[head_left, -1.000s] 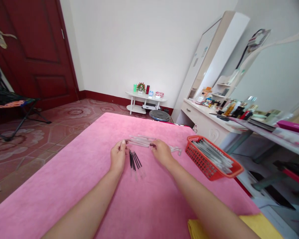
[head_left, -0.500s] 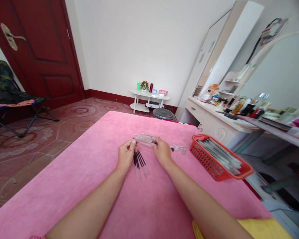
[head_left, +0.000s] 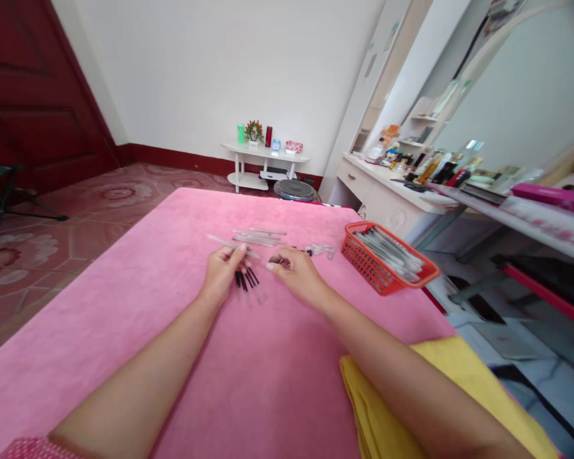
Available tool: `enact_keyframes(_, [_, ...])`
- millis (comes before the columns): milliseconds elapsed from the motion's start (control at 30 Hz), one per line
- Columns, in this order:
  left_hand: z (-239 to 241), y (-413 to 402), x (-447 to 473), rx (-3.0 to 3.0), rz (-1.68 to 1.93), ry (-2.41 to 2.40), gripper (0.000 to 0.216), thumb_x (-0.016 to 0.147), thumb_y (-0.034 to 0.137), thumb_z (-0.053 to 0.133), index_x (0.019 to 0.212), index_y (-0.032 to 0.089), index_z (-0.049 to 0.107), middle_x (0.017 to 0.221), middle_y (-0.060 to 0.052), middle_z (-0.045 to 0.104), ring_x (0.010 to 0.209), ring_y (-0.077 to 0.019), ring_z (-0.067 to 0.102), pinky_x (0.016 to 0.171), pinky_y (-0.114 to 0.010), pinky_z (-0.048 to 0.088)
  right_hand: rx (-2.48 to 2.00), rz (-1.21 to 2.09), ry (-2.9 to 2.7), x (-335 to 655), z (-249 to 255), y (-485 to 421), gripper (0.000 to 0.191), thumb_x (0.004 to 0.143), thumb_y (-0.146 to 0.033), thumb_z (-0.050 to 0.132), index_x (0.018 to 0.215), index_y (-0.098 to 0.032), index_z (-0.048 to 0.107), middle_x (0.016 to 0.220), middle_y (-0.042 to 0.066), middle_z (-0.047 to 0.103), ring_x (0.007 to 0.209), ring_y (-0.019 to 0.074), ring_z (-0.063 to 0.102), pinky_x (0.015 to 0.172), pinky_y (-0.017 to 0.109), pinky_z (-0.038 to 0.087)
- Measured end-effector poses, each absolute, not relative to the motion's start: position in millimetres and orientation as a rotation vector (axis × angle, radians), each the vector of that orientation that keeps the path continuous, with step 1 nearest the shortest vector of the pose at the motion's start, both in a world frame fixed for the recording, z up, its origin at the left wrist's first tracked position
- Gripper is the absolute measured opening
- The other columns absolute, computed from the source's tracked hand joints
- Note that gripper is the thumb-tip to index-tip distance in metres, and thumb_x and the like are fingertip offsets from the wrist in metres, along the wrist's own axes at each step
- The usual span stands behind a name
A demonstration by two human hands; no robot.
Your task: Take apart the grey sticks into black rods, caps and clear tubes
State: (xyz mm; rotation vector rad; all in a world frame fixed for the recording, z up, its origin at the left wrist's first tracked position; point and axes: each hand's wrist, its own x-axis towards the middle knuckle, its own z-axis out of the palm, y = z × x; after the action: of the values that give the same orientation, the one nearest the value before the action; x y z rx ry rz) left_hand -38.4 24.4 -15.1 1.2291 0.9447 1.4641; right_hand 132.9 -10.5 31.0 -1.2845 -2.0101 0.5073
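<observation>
My left hand [head_left: 224, 268] is closed on a translucent pen barrel [head_left: 219, 241], which slants down to the right past the fingertips. Just right of that barrel's end, my right hand [head_left: 294, 266] has its fingers pinched together; a small dark spot shows there, too blurred to name. Several thin black pen refills [head_left: 247, 279] with clear ends lie fanned out below the left fingers. Beyond both hands, several more clear barrels [head_left: 261, 238] lie side by side on the pink cloth [head_left: 268, 370]. Small clear and black caps [head_left: 321, 250] are heaped to the right.
A red plastic basket [head_left: 370, 262] full of pen barrels [head_left: 392, 252] stands at the right edge of the table. Folded yellow cloth [head_left: 368, 395] lies under my right forearm. Farther right is a dressing table [head_left: 377, 191] with bottles; a low white stand [head_left: 263, 152] is by the wall.
My view has turned right and downward. The left hand now has a barrel sticking out to its upper left, and the hands have come closer together.
</observation>
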Motion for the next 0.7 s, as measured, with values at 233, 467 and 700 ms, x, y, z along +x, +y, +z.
enact_keyframes(233, [-16,27,-36,1.132,1.5,0.953,0.031,0.072,0.041,0.06,0.078,0.011,0.064,0.056,-0.002,0.06,0.045,-0.0085,0.05,0.044,-0.019,0.038,-1.081,0.643,-2.649,214,49,-105,0.033,0.084,-0.044,0.047,0.077,-0.015,0.059,0.075,0.005,0.058,0.073,0.0138,0.052,0.069,0.026,0.038])
enact_keyframes(467, [-16,24,-35,1.188,1.485,0.976,0.029,0.072,0.039,0.061,0.078,0.012,0.065,0.054,-0.001,0.058,0.044,-0.0078,0.048,0.044,-0.019,0.037,-1.436,0.339,-2.651,295,36,-169,0.055,0.082,-0.062,0.029,0.094,-0.015,0.054,0.087,0.011,0.056,0.081,0.0207,0.051,0.075,0.035,0.037])
enact_keyframes(700, [-14,24,-35,1.124,1.495,0.981,0.028,0.069,0.039,0.063,0.076,0.012,0.065,0.053,-0.001,0.058,0.045,-0.0079,0.05,0.043,-0.018,0.037,-1.894,0.481,-2.453,319,36,-198,0.043,0.083,-0.057,0.038,0.081,-0.016,0.053,0.072,0.005,0.057,0.069,0.0185,0.053,0.067,0.03,0.036])
